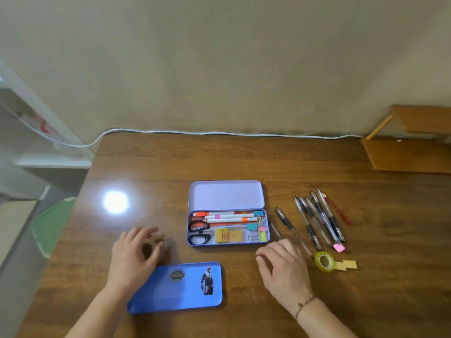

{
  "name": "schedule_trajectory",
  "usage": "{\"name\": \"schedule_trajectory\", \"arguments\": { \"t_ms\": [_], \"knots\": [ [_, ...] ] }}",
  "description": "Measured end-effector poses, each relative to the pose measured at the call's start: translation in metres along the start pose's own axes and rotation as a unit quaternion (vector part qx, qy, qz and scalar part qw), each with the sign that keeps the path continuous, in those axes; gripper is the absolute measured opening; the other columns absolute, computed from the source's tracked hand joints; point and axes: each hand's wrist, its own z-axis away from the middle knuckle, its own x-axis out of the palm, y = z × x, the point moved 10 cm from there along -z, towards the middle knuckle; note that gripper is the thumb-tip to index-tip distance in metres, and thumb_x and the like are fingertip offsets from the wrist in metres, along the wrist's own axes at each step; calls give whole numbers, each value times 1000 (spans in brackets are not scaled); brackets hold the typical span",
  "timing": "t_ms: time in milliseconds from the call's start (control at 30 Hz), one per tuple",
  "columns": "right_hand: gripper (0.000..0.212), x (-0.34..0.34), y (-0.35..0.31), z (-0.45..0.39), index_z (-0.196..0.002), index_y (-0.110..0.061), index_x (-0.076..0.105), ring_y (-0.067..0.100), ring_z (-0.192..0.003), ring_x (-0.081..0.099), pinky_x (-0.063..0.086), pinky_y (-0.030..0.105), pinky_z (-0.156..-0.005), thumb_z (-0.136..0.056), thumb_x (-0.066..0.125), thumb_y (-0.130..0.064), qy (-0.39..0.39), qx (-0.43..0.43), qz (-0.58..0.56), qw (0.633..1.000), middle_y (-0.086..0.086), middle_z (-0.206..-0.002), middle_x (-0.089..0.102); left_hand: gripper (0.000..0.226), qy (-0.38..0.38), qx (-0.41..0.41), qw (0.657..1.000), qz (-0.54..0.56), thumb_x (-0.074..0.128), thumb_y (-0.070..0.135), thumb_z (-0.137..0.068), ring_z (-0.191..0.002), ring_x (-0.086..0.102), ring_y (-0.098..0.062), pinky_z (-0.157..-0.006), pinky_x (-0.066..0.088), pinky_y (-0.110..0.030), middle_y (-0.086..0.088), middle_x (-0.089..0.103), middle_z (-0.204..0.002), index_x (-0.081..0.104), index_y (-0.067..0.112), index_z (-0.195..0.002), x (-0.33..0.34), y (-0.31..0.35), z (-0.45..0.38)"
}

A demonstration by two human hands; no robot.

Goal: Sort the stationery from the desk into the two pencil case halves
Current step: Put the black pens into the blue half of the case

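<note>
On the wooden tabletop (244, 162), an open tin pencil case (227, 213) sits at centre, its hinged lid (225, 195) tipped back and bare, its tray already packed: scissors (199, 232) at the left end, white markers (229, 217) along the far side, yellow sticky notes (229, 235) and binder clips (255, 231) toward the right. A second blue case (177, 287) lies closed, printed face up, near the front edge, askew; it is probably the source of the other half and has yet to be opened. To the right of the open case, a row of pens (317, 220) and a red pencil (338, 211) lie roughly parallel, well apart from the tray, with a pink eraser (339, 247) at their near ends and a roll of tape (324, 261) just beside it. This grouping suggests unsorted stock awaiting placement.

The left hand (134, 252) hovers between the two cases, fingers (148, 231) loosely curled; a small dark object seems to sit beneath them, but blur prevents confirmation of any grasp. The right hand (283, 267) rests palm down close to the nearest pen, fingers relaxed and spread, holding nothing.
</note>
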Motion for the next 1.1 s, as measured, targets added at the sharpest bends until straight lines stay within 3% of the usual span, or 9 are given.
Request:
{"name": "schedule_trajectory", "arguments": {
  "t_ms": [67,133,333,467,567,667,800,967,1100],
  "knots": [
    [26,17,-38,2,-89,-36,63,4,-85,50,41,24,-74,-89,39,-46,-57,-30,8,998,-21,-84,58,14,-29,-44,999,3,69,36,-81,-63,56,-15,-55,40,-29,11,57,-63,64,33,-94,-7,-18,15],
    [30,31,-59,4,-84,-32,58,8,-85,46,38,30,-81,-91,36,-53,-106,-17,19,994,-17,-81,55,18,-71,-74,995,-14,75,38,-79,-52,55,-11,-48,36,-25,10,56,-53,58,39,-83,-9,-34,31],
    [45,55,-71,9,-79,-26,54,13,-87,49,34,36,-90,-87,35,-65,-200,13,61,978,-10,-80,57,37,-148,-123,977,-93,66,61,-73,-67,64,-18,-49,36,-28,9,62,-60,48,30,-77,-13,-64,55],
    [36,59,-79,10,-84,-28,52,12,-84,50,37,34,-88,-90,38,-61,-208,8,46,977,-10,-84,57,41,-237,-170,953,-88,68,59,-70,-52,61,-9,-49,43,-26,6,64,-66,49,23,-77,-4,-69,63],
    [28,59,-81,6,-95,-31,50,11,-89,54,40,32,-87,-92,39,-56,-188,13,31,982,-11,-92,60,37,-329,-178,927,-35,74,44,-68,-44,64,-12,-53,51,-27,2,68,-59,49,22,-85,8,-63,68],
    [19,61,-83,6,-99,-32,52,11,-93,53,40,31,-89,-96,39,-45,-184,9,23,983,-11,-97,60,42,-377,-106,910,-134,70,51,-57,-61,59,-9,-54,43,-25,11,60,-68,48,28,-84,11,-57,64],
    [17,53,-61,4,-101,-36,53,6,-91,49,42,27,-84,-93,42,-47,-117,29,-2,993,-17,-95,56,20,-379,-25,922,-75,68,41,-61,-57,48,-1,-50,33,-16,12,56,-65,52,37,-71,27,-35,54],
    [40,16,3,-14,-106,-28,67,13,-83,58,48,25,-60,-70,77,-44,39,58,83,994,-9,-95,65,17,-336,8,940,-63,65,32,-66,-58,50,-5,-51,37,-20,13,57,-63,51,42,-67,42,-2,31],
    [19,12,5,-38,-84,-30,71,12,-78,60,45,27,-60,-72,77,-43,43,-1,121,992,-12,-93,68,14,-290,27,954,-71,59,33,-69,-72,57,-12,-58,44,-27,10,63,-79,47,39,-64,53,16,23]
  ]
}}
